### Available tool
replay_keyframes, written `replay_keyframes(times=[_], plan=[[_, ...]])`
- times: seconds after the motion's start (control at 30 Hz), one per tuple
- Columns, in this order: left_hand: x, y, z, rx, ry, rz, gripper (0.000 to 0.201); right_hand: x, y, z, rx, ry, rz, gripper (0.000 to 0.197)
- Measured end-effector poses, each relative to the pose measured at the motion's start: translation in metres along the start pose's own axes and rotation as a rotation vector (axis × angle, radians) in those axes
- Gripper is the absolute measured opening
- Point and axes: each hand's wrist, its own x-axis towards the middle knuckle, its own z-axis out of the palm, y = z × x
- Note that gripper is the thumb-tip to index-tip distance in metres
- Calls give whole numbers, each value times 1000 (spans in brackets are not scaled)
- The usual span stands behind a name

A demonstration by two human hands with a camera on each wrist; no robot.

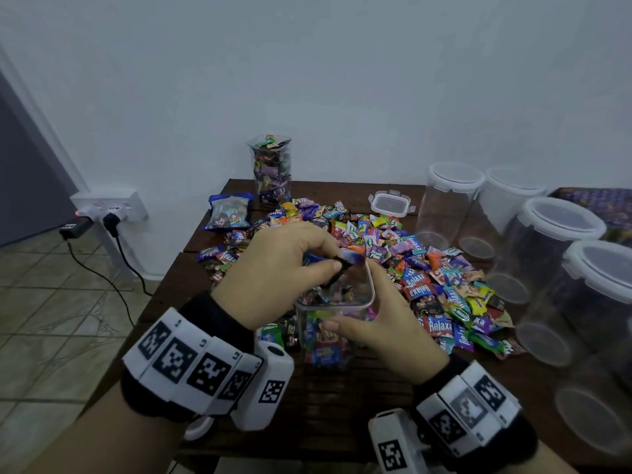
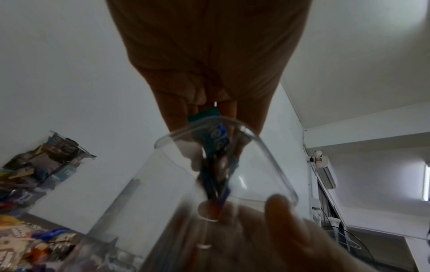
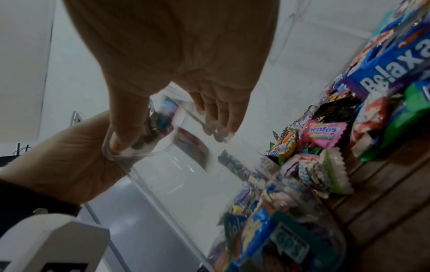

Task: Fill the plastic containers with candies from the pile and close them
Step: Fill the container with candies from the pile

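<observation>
A clear square container (image 1: 337, 340), partly filled with wrapped candies, stands open on the dark wooden table (image 1: 342, 412). My left hand (image 1: 333, 261) hovers over its mouth and pinches a small bunch of blue and purple candies (image 1: 345, 260). In the left wrist view these candies (image 2: 217, 147) hang from my left hand (image 2: 216, 128) into the container (image 2: 263, 162). My right hand (image 1: 354, 302) grips the container near its rim, thumb on the near face and fingers on the far right side. The right wrist view shows this right hand (image 3: 167, 136) around the container (image 3: 186, 184).
The candy pile (image 1: 427, 268) spreads behind and right of the container. A full unlidded jar (image 1: 271, 169) and a candy bag (image 1: 228, 212) sit at the back. A loose lid (image 1: 391, 202) lies near several empty lidded containers (image 1: 451, 200) on the right. A wall socket with cables (image 1: 109, 206) is left.
</observation>
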Motion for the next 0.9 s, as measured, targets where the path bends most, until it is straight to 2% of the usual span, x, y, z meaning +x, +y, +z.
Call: replay_keyframes(times=[0.1,0.17,0.3,0.4,0.47,0.57,0.63,0.7,0.8,0.9], plan=[[-1,2,1,-61,11,-12,12,1,3,1,-13,13,-14,80],[-1,3,1,-102,27,-25,10,1,5,1,-36,18,-4,85],[1,-2,-1,-163,164,-81,7,-1,2,0,-99,15,18,77],[7,-13,-4,-187,294,-190,9,-2,1,-9,-261,-63,44,96],[12,-21,-8,-188,294,-273,8,-1,3,-19,-373,-165,38,99],[22,-35,-8,-52,168,-342,5,8,3,-39,-572,-363,129,86],[30,-47,-7,124,29,-358,10,19,5,-50,-722,-417,197,82],[39,-56,-3,272,-155,-374,32,33,6,-55,-823,-381,226,79],[50,-67,10,426,-428,-413,72,56,8,-55,-913,-343,277,85],[58,-78,22,534,-660,-418,91,78,9,-52,-1005,-393,317,96]])
